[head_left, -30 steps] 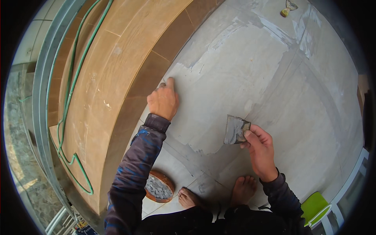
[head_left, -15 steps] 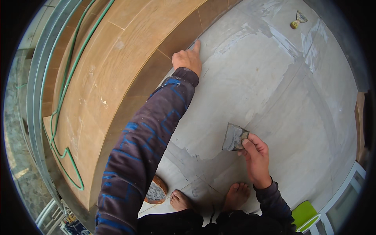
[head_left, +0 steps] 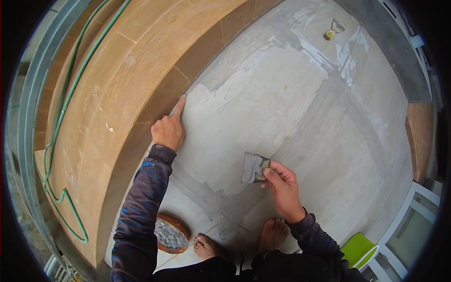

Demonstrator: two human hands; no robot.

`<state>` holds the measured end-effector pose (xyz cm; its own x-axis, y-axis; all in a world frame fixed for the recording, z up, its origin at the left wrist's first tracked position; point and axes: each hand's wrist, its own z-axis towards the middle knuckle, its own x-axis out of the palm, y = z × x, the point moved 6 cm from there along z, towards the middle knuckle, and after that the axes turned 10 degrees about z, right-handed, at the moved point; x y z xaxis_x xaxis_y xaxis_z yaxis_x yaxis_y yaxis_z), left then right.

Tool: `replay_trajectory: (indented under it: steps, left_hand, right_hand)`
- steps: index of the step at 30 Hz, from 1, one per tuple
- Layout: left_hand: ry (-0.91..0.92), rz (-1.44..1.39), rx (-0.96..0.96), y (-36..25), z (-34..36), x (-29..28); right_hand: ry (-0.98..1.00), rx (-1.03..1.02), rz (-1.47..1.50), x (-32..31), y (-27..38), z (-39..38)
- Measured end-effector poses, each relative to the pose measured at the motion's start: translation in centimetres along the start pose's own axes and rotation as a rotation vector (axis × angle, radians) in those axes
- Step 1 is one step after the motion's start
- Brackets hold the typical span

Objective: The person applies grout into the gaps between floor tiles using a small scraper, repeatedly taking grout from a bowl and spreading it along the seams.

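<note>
My left hand (head_left: 169,128) reaches to the foot of the brown tiled step (head_left: 155,101). Its index finger is stretched out, the tip at the joint where step and floor meet, while the other fingers curl in; it holds nothing. Between the thumb and fingers of my right hand (head_left: 283,190) is a small flat scraper (head_left: 254,168), its squarish blade coated with grey paste and raised above the floor. Grey paste is smeared along the joints of the pale floor tiles (head_left: 244,122). Near my left foot stands a round brown bowl (head_left: 181,224) of grey paste.
A second scraper (head_left: 334,29) with a yellowish handle lies on the floor at the far right. Along the step at left runs a green hose (head_left: 60,117). My bare feet (head_left: 273,235) are at the bottom. A lime-green plastic object (head_left: 358,250) and a white frame (head_left: 408,230) stand lower right.
My left hand has drawn back toward me along the foot of the step, its index finger still out. The view has shifted; my right hand keeps its grip on the scraper.
</note>
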<state>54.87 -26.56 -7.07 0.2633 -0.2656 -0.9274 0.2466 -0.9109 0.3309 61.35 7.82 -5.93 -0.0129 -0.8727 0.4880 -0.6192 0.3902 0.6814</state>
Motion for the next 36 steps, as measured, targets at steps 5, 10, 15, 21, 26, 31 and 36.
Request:
replay_trajectory:
  steps: [5,10,15,21,26,31,36]
  left_hand:
    - [0.074,-0.077,-0.006,2.5,-2.6,1.8]
    - [0.17,-0.068,-0.095,5.0,-5.8,2.7]
    - [0.116,-0.131,-0.18,6.0,-9.1,-0.3]
    - [-0.02,-0.613,-0.121,4.9,-19.5,-4.5]
    - [-0.032,-0.689,-0.253,5.9,-33.2,-2.7]
    - [0.094,-0.555,-0.379,5.3,-41.9,2.0]
    - [0.105,-0.574,-0.368,4.2,-43.2,4.1]
  right_hand:
    - [0.032,-0.002,-0.013,0.3,0.0,-0.5]
    - [0.02,-0.003,0.008,0.8,-0.1,-1.0]
    - [0.02,-0.014,-0.003,0.7,0.7,-1.8]
    - [0.065,0.028,-0.034,1.9,-0.8,-1.8]
    - [0.124,0.05,-0.058,4.3,-1.6,-2.6]
    - [0.169,0.07,-0.114,5.5,-2.8,-3.3]
    - [0.196,0.061,-0.12,6.0,-3.1,-4.0]
